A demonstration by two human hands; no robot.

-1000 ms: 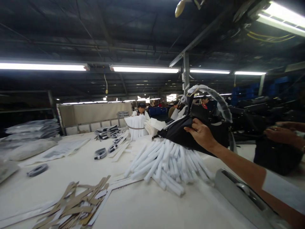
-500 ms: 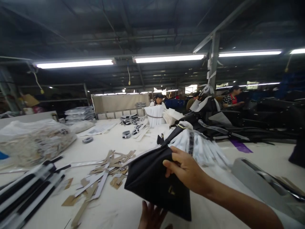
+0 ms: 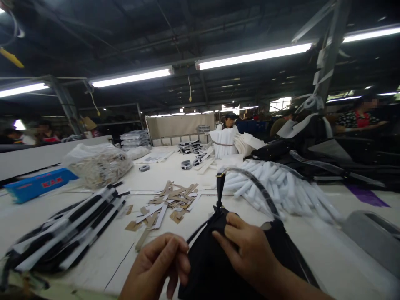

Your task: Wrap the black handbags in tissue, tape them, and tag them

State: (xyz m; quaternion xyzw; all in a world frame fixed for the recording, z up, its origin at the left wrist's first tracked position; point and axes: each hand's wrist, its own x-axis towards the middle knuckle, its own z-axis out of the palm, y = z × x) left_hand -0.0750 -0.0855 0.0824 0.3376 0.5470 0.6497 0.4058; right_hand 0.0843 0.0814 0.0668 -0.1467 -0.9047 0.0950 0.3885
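A black handbag lies in front of me at the near edge of the white table. Its plastic-wrapped handle arches up behind it. My left hand has its fingers curled, pinching the bag's left edge. My right hand rests on the bag's top with fingers pressed onto the fabric.
Brown and white card strips are scattered just beyond the bag. White paper rolls lie to the right, black-and-white straps to the left, with a plastic bag of scraps and a blue box. Other people work at the far end.
The bag came from high on the right down to the near table edge. My left hand came up and took its left edge. My view swung left.
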